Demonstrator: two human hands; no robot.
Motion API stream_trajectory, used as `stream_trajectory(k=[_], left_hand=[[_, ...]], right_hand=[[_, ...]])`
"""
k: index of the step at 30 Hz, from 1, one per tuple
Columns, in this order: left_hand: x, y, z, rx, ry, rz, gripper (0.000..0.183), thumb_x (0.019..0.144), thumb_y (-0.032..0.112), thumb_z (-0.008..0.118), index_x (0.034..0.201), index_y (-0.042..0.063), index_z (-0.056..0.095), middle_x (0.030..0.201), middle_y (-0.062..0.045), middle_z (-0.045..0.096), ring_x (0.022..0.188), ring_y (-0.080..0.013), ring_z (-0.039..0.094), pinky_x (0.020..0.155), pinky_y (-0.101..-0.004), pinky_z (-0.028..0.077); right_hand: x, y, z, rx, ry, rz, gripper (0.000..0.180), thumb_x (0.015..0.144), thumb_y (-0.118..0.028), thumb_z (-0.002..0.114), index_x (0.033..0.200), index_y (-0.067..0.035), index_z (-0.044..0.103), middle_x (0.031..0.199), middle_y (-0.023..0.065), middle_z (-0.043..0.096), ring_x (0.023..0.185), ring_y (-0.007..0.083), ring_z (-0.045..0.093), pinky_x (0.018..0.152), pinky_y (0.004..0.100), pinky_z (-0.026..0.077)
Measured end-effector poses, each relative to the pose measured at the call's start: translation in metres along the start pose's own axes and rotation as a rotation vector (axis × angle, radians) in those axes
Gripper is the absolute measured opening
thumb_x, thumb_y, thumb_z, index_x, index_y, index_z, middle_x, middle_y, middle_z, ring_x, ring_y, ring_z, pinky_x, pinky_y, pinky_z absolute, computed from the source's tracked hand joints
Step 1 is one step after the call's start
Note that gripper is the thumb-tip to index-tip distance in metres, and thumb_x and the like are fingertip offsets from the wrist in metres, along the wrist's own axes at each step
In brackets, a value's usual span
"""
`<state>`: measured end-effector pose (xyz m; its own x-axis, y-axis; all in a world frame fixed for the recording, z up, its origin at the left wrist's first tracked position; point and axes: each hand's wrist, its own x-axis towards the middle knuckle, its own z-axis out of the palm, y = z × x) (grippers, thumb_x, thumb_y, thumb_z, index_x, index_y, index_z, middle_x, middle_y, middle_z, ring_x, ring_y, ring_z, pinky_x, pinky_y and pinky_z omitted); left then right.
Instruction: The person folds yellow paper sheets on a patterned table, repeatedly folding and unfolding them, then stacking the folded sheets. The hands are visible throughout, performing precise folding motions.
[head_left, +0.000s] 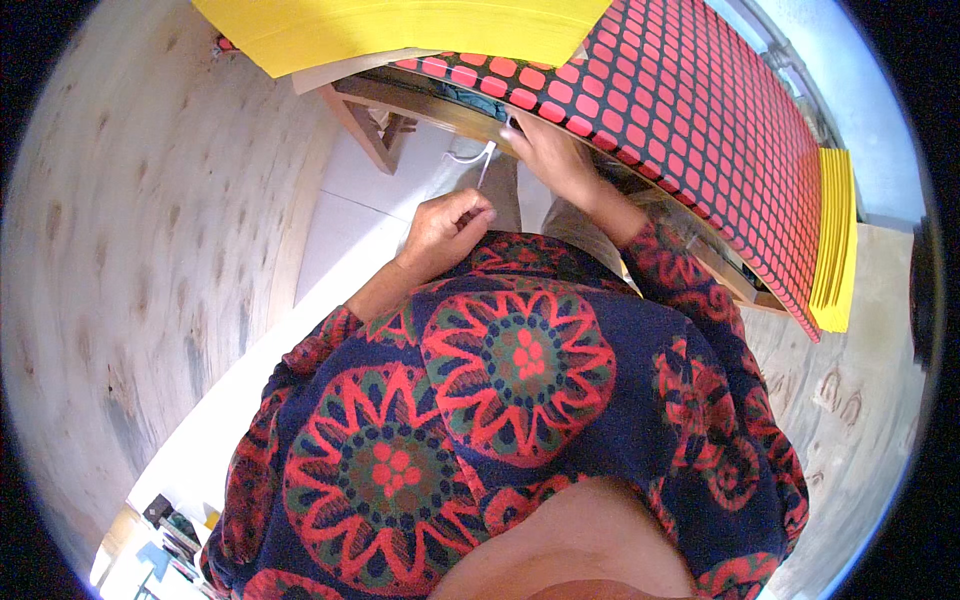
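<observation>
My left hand (450, 223) is in front of my body, below the table edge, with its fingers curled. A thin white cord or strap (480, 156) hangs under the table and its lower end runs down to just behind that hand. Whether the fingers grip it is hidden. My right hand (556, 155) reaches into the gap beneath the tabletop, its fingertips at the wooden frame rail (427, 120). A bluish-green cloth-like thing (474, 99) lies inside the gap near those fingers. What the right fingers hold, if anything, cannot be seen.
A red-and-black checked cover (675, 97) lies over the tabletop. A stack of yellow sheets (420, 30) overhangs the near edge, and another yellow stack (834, 240) sits at the right end. Plywood panels (150, 187) stand on the left. A wooden leg (364, 131) slants below the table.
</observation>
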<state>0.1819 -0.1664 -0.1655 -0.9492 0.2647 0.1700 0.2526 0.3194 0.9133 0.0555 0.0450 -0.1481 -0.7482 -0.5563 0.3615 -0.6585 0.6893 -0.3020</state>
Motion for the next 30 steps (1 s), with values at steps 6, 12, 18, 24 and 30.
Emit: stream_trajectory(k=[6, 12, 18, 24, 30], left_hand=[[-0.01, -0.011, -0.007, 0.039, 0.044, 0.117, 0.007, 0.094, 0.009, 0.072, 0.098, 0.003, 0.068, 0.084, -0.009, 0.069, 0.072, -0.0125, 0.063, 0.066, -0.0291, 0.053], [-0.019, -0.017, -0.017, 0.019, 0.101, 0.046, 0.009, 0.093, 0.011, 0.071, 0.095, 0.003, 0.067, 0.08, -0.014, 0.066, 0.066, -0.0247, 0.064, 0.063, -0.0344, 0.053], [-0.008, -0.003, -0.026, 0.016, 0.119, 0.121, 0.007, 0.092, 0.008, 0.073, 0.092, 0.003, 0.067, 0.081, -0.011, 0.068, 0.067, -0.025, 0.066, 0.061, -0.0347, 0.052], [0.018, 0.059, -0.064, 0.118, 0.133, 0.243, 0.005, 0.091, 0.005, 0.072, 0.091, 0.003, 0.067, 0.08, -0.011, 0.066, 0.069, -0.0254, 0.067, 0.062, -0.0353, 0.052], [0.082, 0.154, -0.118, 0.359, 0.222, 0.638, 0.011, 0.088, 0.002, 0.071, 0.099, 0.001, 0.071, 0.089, -0.013, 0.071, 0.078, -0.0283, 0.07, 0.069, -0.0348, 0.055]], right_hand=[[0.057, 0.008, 0.038, 0.338, -0.089, 0.36, 0.027, 0.096, -0.026, 0.066, 0.113, -0.005, 0.065, 0.104, 0.0166, 0.067, 0.097, 0.0356, 0.066, 0.085, 0.0478, 0.052], [0.061, 0.007, 0.054, 0.082, -0.062, 0.249, 0.026, 0.096, -0.026, 0.065, 0.112, -0.005, 0.065, 0.102, 0.0166, 0.068, 0.097, 0.0355, 0.066, 0.084, 0.048, 0.052], [0.053, 0.01, 0.063, 0.059, -0.027, 0.237, 0.025, 0.096, -0.026, 0.064, 0.111, -0.006, 0.065, 0.101, 0.0165, 0.068, 0.096, 0.0354, 0.066, 0.083, 0.0482, 0.053], [0.042, 0.013, 0.072, 0.019, 0.146, 0.095, 0.025, 0.096, -0.027, 0.063, 0.11, -0.006, 0.065, 0.1, 0.0164, 0.068, 0.096, 0.0353, 0.066, 0.082, 0.0484, 0.053], [0.018, -0.045, -0.004, -0.036, -0.427, 0.121, 0.019, 0.096, -0.025, 0.06, 0.104, -0.008, 0.064, 0.099, 0.0149, 0.068, 0.096, 0.0336, 0.068, 0.076, 0.0486, 0.055]])
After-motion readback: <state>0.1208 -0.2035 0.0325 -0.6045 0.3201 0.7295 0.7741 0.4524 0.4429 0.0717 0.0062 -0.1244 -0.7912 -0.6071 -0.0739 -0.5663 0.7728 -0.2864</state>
